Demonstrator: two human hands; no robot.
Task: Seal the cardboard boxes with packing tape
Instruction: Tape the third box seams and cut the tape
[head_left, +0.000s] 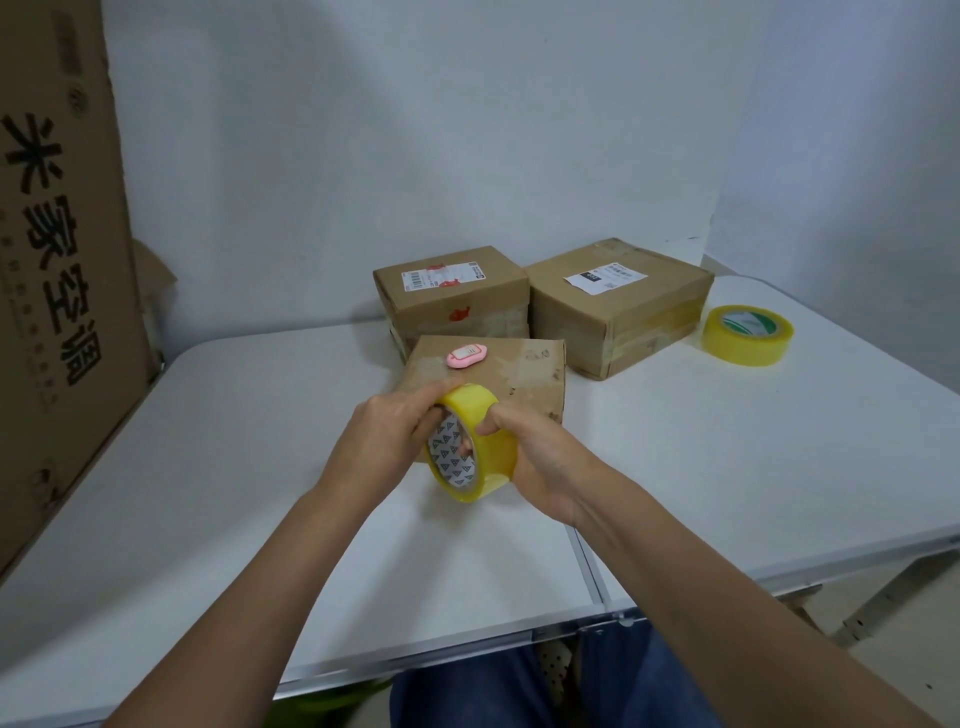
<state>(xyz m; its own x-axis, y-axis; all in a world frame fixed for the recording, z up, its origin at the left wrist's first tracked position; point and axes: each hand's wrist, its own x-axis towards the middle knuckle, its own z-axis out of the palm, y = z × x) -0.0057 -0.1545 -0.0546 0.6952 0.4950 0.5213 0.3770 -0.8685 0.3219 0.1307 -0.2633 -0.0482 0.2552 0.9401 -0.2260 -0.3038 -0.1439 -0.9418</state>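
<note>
A yellow roll of packing tape is held upright above the white table between both hands. My left hand grips its left side, fingers over the top edge. My right hand holds the right side, with fingers hooked into the core. Just behind the roll lies a small flat cardboard box with a pink cutter on top. Two larger cardboard boxes stand further back: one with a barcode label and one with a white label.
A second yellow tape roll lies flat at the right of the white table. A tall printed cardboard carton leans at the left. The table's front edge runs near my blue-trousered legs.
</note>
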